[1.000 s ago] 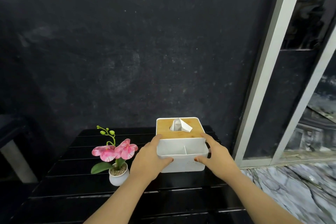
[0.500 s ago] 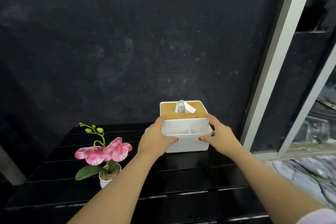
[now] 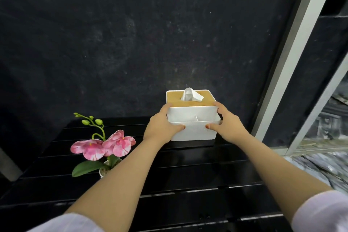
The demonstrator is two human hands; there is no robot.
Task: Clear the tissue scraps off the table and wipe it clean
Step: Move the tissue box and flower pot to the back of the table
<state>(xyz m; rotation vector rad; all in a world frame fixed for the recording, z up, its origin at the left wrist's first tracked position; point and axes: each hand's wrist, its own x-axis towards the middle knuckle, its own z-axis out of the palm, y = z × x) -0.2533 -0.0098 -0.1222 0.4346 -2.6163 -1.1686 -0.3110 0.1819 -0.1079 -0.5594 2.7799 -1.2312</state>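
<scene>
A white tissue box [image 3: 194,133] with a wooden lid and an empty front compartment stands at the far right of the black slatted table [image 3: 188,175]. A white tissue [image 3: 191,94] pokes up from the lid. My left hand [image 3: 160,129] grips the box's left side and my right hand [image 3: 227,125] grips its right side, thumbs on the front wall. No tissue scraps show on the table.
A small white pot with pink orchid flowers [image 3: 103,146] stands at the table's left, close to my left forearm. A dark wall rises behind the table. A white door frame [image 3: 293,51] and marble floor [image 3: 320,164] lie to the right.
Both hands have carried the tissue box farther back toward the wall, arms stretched out more. The hold on the box is the same.
</scene>
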